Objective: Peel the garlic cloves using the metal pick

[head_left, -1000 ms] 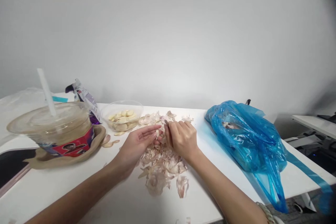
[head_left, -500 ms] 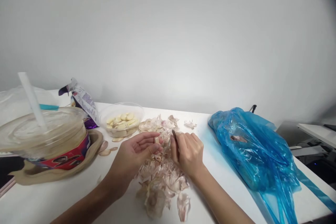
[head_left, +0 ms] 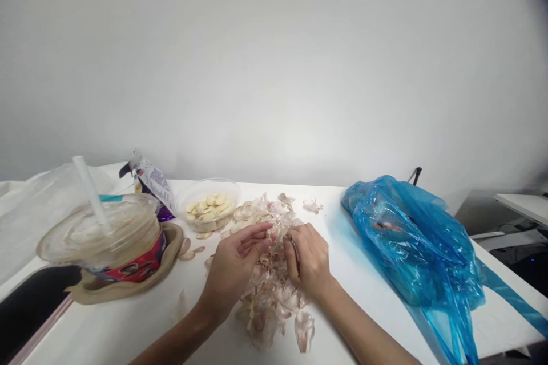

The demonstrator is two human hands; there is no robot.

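Note:
My left hand is closed in a pinch on a small garlic clove, partly hidden by the fingertips. Just right of it, my right hand is wrapped round a small knife; only a thin dark metal part shows between the fingers. Beneath both hands a heap of papery garlic skins spreads over the white table. Behind the left hand stands a clear round plastic bowl with peeled garlic cloves in it. A few unpeeled cloves lie in front of the bowl.
A lidded drink cup with a white straw sits in a cardboard holder at left, beside a dark flat device. A purple snack packet stands behind. At right lies a blue plastic bag; a wall rises behind the table.
The view has shifted, so the cup and bowl appear further right. The right hand has turned and the knife's tip no longer sticks up. Both hands keep their hold.

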